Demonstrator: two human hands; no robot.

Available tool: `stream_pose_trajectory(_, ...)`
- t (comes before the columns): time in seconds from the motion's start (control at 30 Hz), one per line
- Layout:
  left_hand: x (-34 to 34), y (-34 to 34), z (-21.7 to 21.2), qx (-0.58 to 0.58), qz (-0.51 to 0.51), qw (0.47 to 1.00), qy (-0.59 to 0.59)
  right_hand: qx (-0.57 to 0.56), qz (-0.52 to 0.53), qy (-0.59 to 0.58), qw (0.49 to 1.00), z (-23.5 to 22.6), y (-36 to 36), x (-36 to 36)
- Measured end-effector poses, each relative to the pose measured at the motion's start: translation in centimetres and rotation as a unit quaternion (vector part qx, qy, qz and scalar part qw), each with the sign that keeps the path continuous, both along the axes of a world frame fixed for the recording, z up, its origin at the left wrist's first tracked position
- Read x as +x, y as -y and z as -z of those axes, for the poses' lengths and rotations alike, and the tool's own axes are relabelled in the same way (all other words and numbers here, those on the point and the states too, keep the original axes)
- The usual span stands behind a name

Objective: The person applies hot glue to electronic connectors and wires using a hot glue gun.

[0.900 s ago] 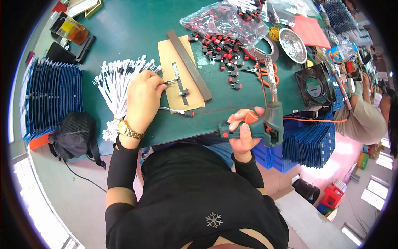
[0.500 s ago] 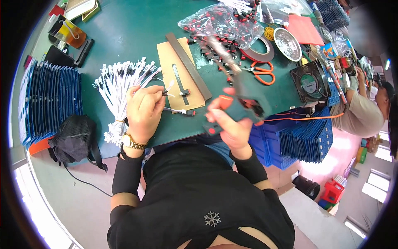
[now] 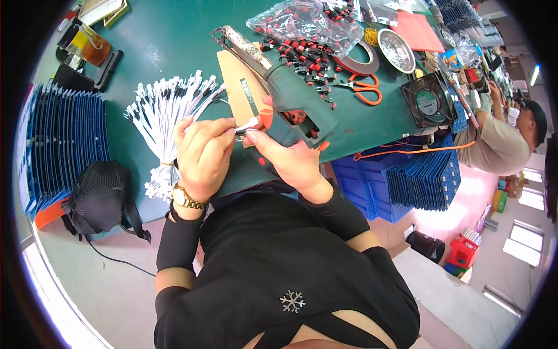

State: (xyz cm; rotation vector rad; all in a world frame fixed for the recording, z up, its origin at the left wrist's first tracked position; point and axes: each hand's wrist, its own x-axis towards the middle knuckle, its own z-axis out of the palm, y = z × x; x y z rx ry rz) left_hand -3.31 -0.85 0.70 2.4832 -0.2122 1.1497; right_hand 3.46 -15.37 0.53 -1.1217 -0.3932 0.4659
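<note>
Left hand [image 3: 204,156] pinched on black-and-white wire ends [image 3: 242,131], right hand [image 3: 295,166] clamped around a green hand tool [image 3: 305,96], thumb near the wire ends (contact: cannot tell), wire ends between both hands, white cable bundle [image 3: 170,119] just left, orange-handled scissors [image 3: 366,88] farther right.

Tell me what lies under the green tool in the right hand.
Brown cardboard with a dark strip shows beside the green tool and runs beneath it, on the green tabletop. The tool and right hand cover whatever else lies there.
</note>
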Motion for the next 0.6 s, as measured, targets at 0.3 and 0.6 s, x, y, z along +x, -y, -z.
stream_pose_trajectory(0.3,-0.4,-0.7,-1.0,-0.452,0.153,0.835,-0.276,-0.036,-0.027,0.116,0.992,0.4,0.6,0.1)
stream_pose_trajectory(0.6,0.2,-0.3,-1.0,-0.467,0.187,0.835,-0.223,-0.094,-0.064,0.073,0.991,-0.2,1.4,1.5)
